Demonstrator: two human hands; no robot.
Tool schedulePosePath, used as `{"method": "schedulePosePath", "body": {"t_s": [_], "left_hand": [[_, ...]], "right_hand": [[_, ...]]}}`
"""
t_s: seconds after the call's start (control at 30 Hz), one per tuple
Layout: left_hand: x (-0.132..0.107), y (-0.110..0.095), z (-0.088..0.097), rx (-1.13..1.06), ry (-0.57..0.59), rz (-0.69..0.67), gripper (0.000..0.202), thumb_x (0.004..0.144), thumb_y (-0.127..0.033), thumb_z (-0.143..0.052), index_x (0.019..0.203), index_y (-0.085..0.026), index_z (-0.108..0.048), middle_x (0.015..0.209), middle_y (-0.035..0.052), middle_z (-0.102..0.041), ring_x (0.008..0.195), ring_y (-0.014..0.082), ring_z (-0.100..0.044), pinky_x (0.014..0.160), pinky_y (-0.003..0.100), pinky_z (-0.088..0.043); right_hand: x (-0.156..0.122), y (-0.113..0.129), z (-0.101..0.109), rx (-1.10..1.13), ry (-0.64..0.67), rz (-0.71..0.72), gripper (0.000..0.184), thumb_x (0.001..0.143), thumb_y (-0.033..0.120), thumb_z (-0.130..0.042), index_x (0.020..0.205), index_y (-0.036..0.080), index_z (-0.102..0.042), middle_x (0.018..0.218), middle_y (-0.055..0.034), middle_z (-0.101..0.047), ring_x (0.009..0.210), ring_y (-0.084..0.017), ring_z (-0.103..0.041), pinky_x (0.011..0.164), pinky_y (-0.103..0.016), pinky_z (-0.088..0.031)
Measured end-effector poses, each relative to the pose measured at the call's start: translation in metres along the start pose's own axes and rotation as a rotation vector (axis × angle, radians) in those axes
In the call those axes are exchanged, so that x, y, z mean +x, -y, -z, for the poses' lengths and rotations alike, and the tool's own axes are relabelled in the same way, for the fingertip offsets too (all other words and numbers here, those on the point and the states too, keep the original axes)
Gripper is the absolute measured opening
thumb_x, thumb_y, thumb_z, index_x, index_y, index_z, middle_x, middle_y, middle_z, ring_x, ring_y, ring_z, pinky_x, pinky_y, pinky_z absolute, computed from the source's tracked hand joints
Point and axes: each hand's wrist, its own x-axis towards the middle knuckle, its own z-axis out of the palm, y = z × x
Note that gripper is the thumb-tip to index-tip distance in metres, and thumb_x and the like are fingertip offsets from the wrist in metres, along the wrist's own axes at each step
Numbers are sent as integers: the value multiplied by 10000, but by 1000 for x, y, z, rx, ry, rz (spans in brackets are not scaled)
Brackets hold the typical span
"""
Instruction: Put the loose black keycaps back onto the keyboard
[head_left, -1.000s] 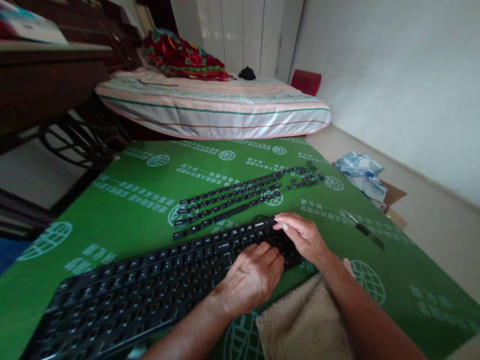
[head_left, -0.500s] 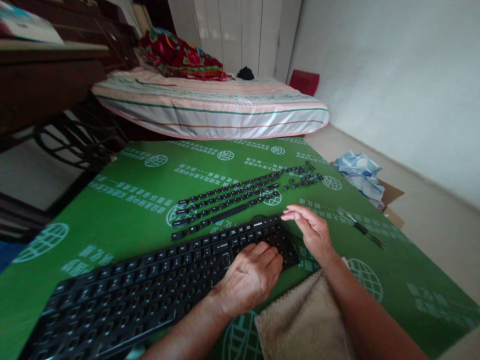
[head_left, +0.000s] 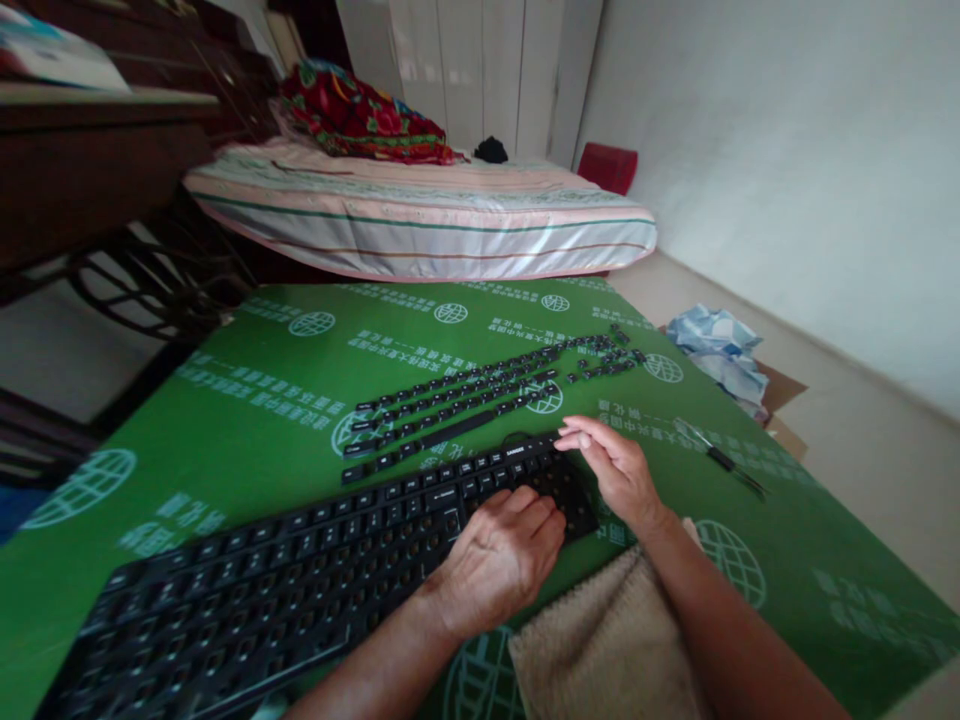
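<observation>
A black keyboard [head_left: 285, 570] lies slanted across the lower left of the green board. Keycaps remain on its upper rows, while its main block and number pad show bare key sockets. My left hand [head_left: 506, 550] rests on the right part of the keyboard, fingers bent and closed together against it, fingertips mostly hidden. At the keyboard's upper right corner, my right hand [head_left: 619, 470] has its fingers stretched out and the thumb close beneath; I see nothing between them. Behind the keyboard, loose black keycaps [head_left: 450, 400] lie in several rows, with a smaller group [head_left: 611, 355] to their right.
The green board [head_left: 247, 420] carries white print. A brown cloth [head_left: 600, 640] lies below my right wrist. A thin wire tool with a dark handle [head_left: 721, 458] lies at right. Beyond are a bed [head_left: 420, 215], crumpled blue-white plastic [head_left: 716, 340] and a dark wooden table [head_left: 97, 140].
My right hand has moved slightly left and down, bringing its fingertips to the keyboard's upper right edge. My left hand and the keycap rows look unchanged.
</observation>
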Motion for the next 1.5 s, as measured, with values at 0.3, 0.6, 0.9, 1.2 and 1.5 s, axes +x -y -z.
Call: {"method": "schedulePosePath", "body": {"t_s": [0.3,0.6,0.9,1.2,1.5], "left_hand": [[0,0,0,-4,1,1,173,928,-191,-421,905,-171,-592,860,62,-626,854,180,-576,749,299,-499],[-1,0,0,2,12,16,149,915,-175,-445,942,-169,-592,862,61,-625,847,187,-577,755,313,-501],[-4,0,-3,-53,50,75,136,908,-216,-487,996,-181,-586,927,43,-634,890,211,-573,783,361,-514],[-6,1,1,-121,106,118,220,830,-263,-616,1029,-180,-574,1037,42,-637,949,241,-564,834,421,-525],[-5,-1,3,-115,77,134,185,840,-208,-578,1024,-192,-566,1053,20,-648,955,227,-572,848,417,-526]], "right_hand": [[2,-10,-1,6,-172,-120,301,914,385,-472,1069,182,-632,760,-44,-730,786,-184,-689,805,-328,-527],[5,-14,-4,-7,-271,-195,293,881,392,-512,1001,169,-659,685,-42,-710,689,-187,-684,715,-321,-537],[6,-22,-8,-36,-281,-205,285,865,375,-515,975,161,-668,657,-29,-700,630,-164,-669,661,-284,-531],[8,-22,-11,-41,-289,-202,286,848,366,-520,963,152,-672,634,-23,-692,605,-159,-669,633,-265,-528],[7,-24,-13,-51,-284,-191,280,843,351,-523,940,145,-686,622,-26,-688,579,-152,-660,611,-255,-526]]}}
